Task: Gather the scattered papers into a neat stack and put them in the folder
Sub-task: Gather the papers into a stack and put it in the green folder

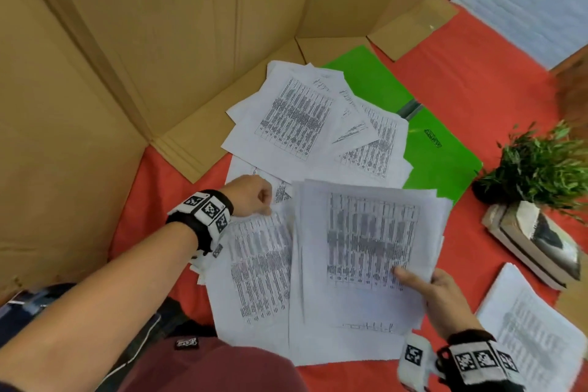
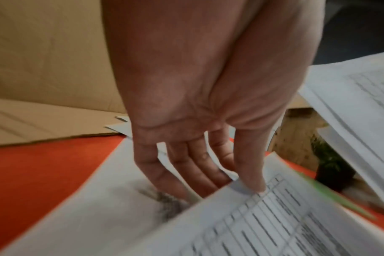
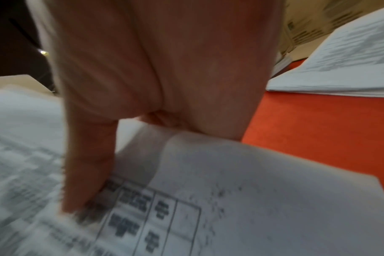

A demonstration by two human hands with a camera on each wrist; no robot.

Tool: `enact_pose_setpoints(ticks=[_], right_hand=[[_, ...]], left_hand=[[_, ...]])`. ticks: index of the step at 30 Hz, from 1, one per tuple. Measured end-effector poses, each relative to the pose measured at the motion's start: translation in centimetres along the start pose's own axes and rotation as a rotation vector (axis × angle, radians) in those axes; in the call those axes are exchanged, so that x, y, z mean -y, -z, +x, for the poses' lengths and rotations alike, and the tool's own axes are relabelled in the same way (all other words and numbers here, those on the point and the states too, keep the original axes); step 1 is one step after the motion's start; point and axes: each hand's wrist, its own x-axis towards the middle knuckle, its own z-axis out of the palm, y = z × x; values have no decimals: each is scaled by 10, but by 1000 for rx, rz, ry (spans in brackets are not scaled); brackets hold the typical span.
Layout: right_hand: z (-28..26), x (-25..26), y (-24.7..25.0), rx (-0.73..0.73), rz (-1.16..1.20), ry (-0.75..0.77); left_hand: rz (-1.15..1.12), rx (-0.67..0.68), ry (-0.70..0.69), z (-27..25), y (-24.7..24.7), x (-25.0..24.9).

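Observation:
White printed sheets [image 1: 302, 118] lie scattered over the red cloth and over the left part of an open green folder [image 1: 439, 149]. My right hand [image 1: 436, 289] grips a lifted bundle of papers [image 1: 369, 248] at its lower right corner. In the right wrist view its thumb [image 3: 88, 173] lies on top of the bundle [image 3: 230, 207], and the fingers are hidden beneath. My left hand [image 1: 254, 197] pinches the far edge of another sheet [image 1: 261, 264] just left of the bundle. In the left wrist view the thumb [image 2: 254, 181] sits on that sheet [image 2: 274, 225], with the fingers [image 2: 186, 173] under it.
Cardboard walls [image 1: 143, 41] close off the left and back. A potted plant [image 1: 537, 165] stands on some books [image 1: 534, 245] at the right. A separate paper stack [image 1: 534, 328] lies at the near right, and it also shows in the right wrist view [image 3: 340, 69].

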Motion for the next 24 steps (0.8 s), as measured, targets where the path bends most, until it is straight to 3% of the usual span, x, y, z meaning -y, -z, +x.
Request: enact_pose_setpoints(ticks=[6,9,12,14,16,19,24], right_hand=[[9,-4,-24,137,-18,-99],[12,0,-38,114,-72,-74],[13,1,-42,4,-59,-6],[16,-2,-37,-99,-10,39],[22,0,-29,-187,42,83],[38,28,-23,-207,84,192],[81,92,-22,-192,131,363]], left_hand=[[-342,-29,-293,14,-4,-55],[-436,12,-420,20,1,-91],[-404,-145,-451,38,20,-102],[-284,-323,-343,63,45,-88],[-55,-449,-81,91,75,-63],[87,-499,231,126,111,-32],[157,-453,317,148,123,-6]])
